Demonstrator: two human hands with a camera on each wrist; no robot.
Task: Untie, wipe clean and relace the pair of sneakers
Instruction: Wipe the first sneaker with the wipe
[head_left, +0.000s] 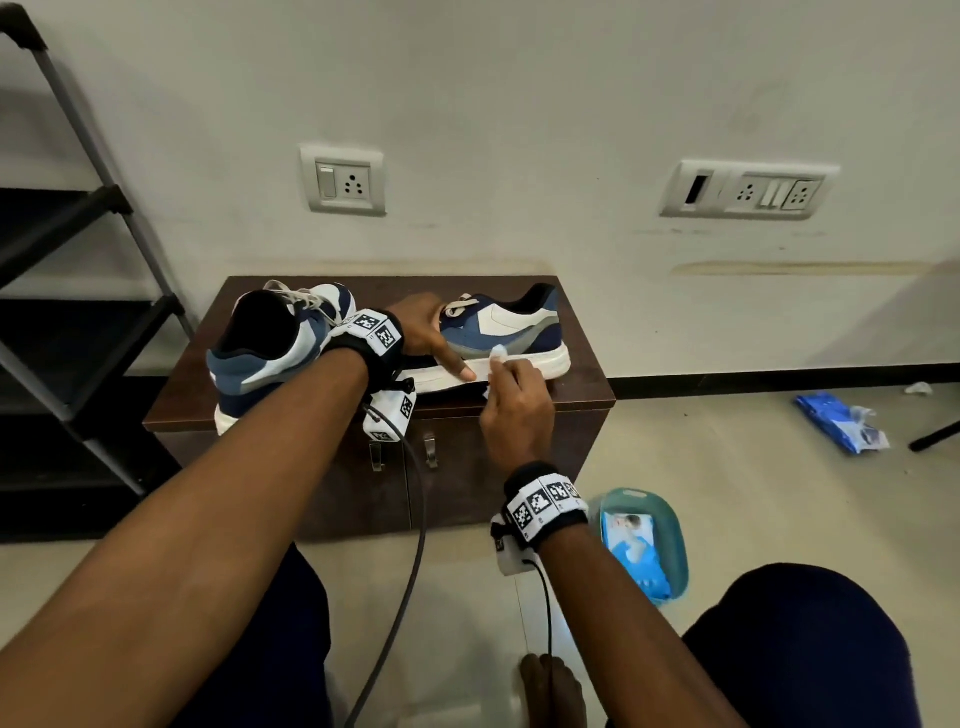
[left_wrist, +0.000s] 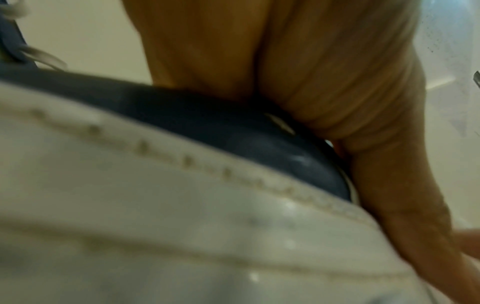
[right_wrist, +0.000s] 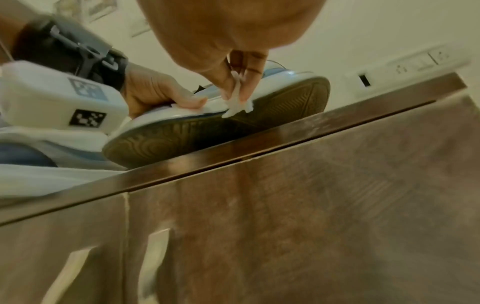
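Observation:
Two blue, white and grey sneakers stand on a low brown cabinet (head_left: 582, 387). One sneaker (head_left: 270, 353) sits at the left with its heel toward me, its laces loose. The other sneaker (head_left: 511, 330) lies side-on and is tipped so that its sole (right_wrist: 221, 127) lifts off the cabinet top. My left hand (head_left: 423, 332) grips its toe end, thumb pressed on the white midsole (left_wrist: 155, 205). My right hand (head_left: 514, 410) pinches a white wipe (head_left: 497, 356) against the midsole's side; in the right wrist view the wipe (right_wrist: 237, 105) hangs from my fingers at the sole's edge.
A black shelf rack (head_left: 78, 312) stands to the left. On the floor to the right lie a teal tub with a wipes pack (head_left: 644, 545) and a blue packet (head_left: 841, 423). The cabinet front has two metal handles (head_left: 376, 457). The wall is close behind.

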